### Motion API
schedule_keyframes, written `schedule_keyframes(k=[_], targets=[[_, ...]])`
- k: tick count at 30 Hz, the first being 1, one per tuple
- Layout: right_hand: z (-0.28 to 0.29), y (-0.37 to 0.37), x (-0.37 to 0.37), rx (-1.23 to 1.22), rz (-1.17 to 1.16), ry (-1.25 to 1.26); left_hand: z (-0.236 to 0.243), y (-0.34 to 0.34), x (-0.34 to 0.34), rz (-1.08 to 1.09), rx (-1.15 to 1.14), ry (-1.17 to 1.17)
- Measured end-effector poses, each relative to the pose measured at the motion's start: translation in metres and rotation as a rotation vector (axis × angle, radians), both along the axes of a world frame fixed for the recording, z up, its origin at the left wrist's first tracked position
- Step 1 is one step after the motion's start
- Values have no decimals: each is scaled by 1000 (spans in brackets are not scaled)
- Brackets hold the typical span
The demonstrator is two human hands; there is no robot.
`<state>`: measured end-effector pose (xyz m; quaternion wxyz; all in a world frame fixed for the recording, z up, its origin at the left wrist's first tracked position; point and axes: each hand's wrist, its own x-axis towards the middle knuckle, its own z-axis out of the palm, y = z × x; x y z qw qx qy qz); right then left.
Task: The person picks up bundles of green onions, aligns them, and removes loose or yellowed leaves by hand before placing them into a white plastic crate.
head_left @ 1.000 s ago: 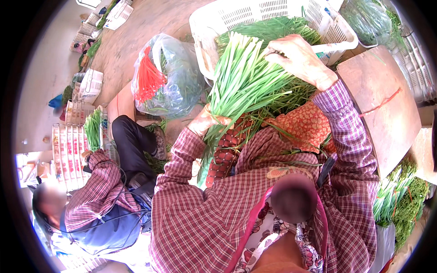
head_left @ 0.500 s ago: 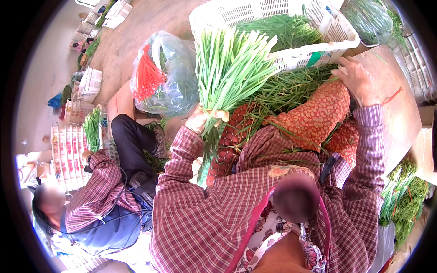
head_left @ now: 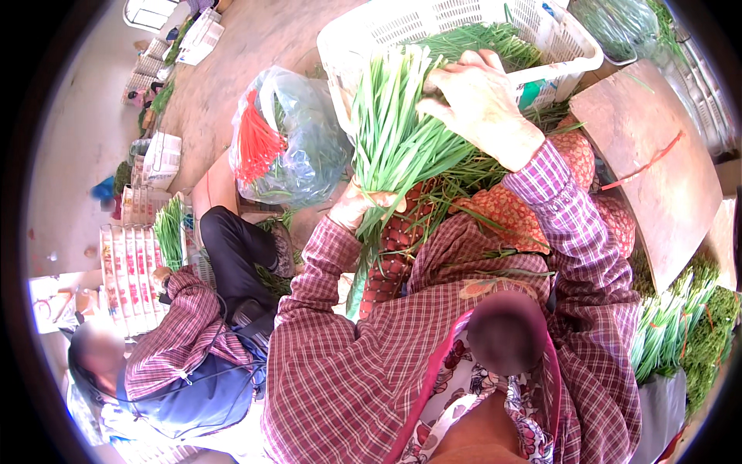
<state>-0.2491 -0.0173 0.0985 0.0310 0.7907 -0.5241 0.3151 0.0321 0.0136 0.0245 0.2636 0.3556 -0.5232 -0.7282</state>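
My left hand (head_left: pixel 360 203) is closed around a thick bunch of garlic chives (head_left: pixel 394 127), pale ends fanned away from me and green tips hanging below the grip. My right hand (head_left: pixel 485 104) is at the right side of the bunch's upper part, thumb and fingers curled in on the stalks; exactly what lies between its fingertips is hard to see. Under the bunch, more loose green chives (head_left: pixel 464 185) lie on an orange patterned cloth (head_left: pixel 502 210) across my lap. A clear plastic bag (head_left: pixel 313 158) with a tuft of red ties (head_left: pixel 256 143) stands left of the bunch.
Beyond the bunch stands a white plastic crate (head_left: pixel 433 19) holding chives. A wooden board (head_left: pixel 657 155) with a red tie on it is at my right, near bundled greens (head_left: pixel 672 329). A seated person (head_left: pixel 193 348) is close on my left, beside stacked white crates (head_left: pixel 127 263).
My right hand has come left from the board's edge by my lap to the upper part of the bunch. The bunch in my left hand has shifted slightly right.
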Motion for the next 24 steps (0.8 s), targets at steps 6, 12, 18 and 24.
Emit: schedule_keyframes(k=[6,12,18,24], targets=[[-19,-6,1,107,64,-171,5,0,-2,-19,38,-67],[-24,-15,-13,29,57,-384,-10,-4,6,-18,82,110],[-25,-19,-26,-93,38,-256,4,-2,1,2,104,-27],[-26,-28,-56,-37,-154,-148,-6,-2,6,5,123,25]])
